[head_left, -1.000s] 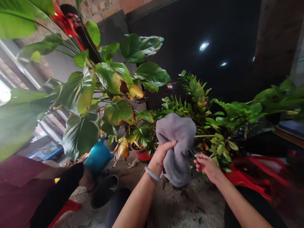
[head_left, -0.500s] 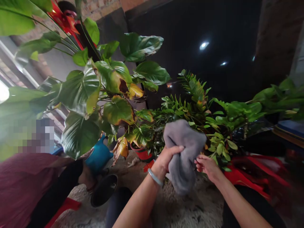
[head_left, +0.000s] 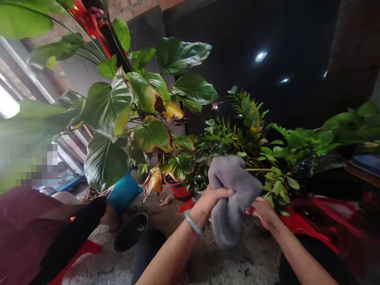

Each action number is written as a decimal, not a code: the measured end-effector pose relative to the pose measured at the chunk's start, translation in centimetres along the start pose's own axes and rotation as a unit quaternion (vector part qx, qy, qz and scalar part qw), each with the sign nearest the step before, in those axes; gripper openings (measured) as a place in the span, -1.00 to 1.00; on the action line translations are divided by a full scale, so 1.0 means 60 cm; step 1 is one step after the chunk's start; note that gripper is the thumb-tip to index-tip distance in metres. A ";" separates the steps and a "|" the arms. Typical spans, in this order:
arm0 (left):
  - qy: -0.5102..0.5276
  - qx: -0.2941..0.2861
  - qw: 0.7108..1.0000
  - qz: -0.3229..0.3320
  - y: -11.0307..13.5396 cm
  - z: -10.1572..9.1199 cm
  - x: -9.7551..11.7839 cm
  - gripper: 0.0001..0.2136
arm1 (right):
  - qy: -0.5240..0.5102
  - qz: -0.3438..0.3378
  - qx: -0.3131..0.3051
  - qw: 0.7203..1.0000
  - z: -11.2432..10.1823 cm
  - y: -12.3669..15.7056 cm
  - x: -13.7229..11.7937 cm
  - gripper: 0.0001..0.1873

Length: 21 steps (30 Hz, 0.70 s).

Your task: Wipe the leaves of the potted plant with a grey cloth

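Observation:
A soft grey cloth (head_left: 228, 221) hangs bunched in front of me, over the floor and before the plants. My left hand (head_left: 212, 202), with a pale bangle at the wrist, is closed on its left side, the thumb lying across the folds. At the cloth's right edge, my right hand (head_left: 263, 211) has its fingers curled in a pinch on the fabric; the fingertips are partly hidden and slightly blurred. Leafy green plants (head_left: 279, 152) stand just behind the cloth. A large-leaved plant (head_left: 152, 134) with yellowed, browned leaves rises to the left.
A red pot (head_left: 179, 191) stands beneath the large plant. On the left sit a blue watering can (head_left: 123, 194), a dark bucket (head_left: 131, 233) and a co-worker in a maroon top (head_left: 26, 225) on a red stool (head_left: 78, 261). Red plastic (head_left: 308, 221) lies at right, near stacked items (head_left: 365, 166).
The cloth has shifted slightly right and down, its folds changed a little, with both hands still at it. The view has turned slightly, so the plants appear farther right.

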<state>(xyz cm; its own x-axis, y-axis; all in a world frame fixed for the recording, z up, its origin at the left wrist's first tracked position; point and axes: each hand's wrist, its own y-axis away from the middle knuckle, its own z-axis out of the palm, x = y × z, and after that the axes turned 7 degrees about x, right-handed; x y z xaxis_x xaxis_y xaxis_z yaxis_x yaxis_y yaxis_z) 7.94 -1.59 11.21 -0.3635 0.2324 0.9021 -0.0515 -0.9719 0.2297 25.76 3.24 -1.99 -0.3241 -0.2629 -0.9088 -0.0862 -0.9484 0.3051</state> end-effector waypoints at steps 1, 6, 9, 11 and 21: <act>0.022 0.023 0.999 0.019 -0.012 0.010 0.019 -0.61 | -0.010 0.009 -0.001 1.000 0.002 0.003 -0.004 -0.84; 0.043 0.131 0.989 0.060 -0.035 0.024 -0.004 -0.65 | -0.078 0.062 -0.037 0.994 0.005 0.017 -0.030 -0.78; -0.085 0.081 0.993 -0.019 -0.004 -0.003 -0.070 -0.69 | -0.119 0.117 -0.059 0.984 -0.002 0.022 -0.036 -0.72; -0.170 0.026 0.984 -0.044 0.019 -0.018 -0.088 -0.75 | -0.128 0.135 -0.069 0.980 -0.005 0.024 -0.034 -0.70; 0.030 0.121 0.988 0.089 -0.029 0.015 0.016 -0.63 | -0.093 0.078 -0.033 0.992 0.006 0.019 -0.034 -0.48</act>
<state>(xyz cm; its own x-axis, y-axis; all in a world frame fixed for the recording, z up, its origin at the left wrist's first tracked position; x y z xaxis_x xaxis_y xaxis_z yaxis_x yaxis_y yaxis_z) 8.51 0.36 11.98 -0.4015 0.0489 0.9146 0.2389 -0.9584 0.1561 25.96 2.78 0.31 -0.4969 -0.3752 -0.7825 0.0375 -0.9102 0.4125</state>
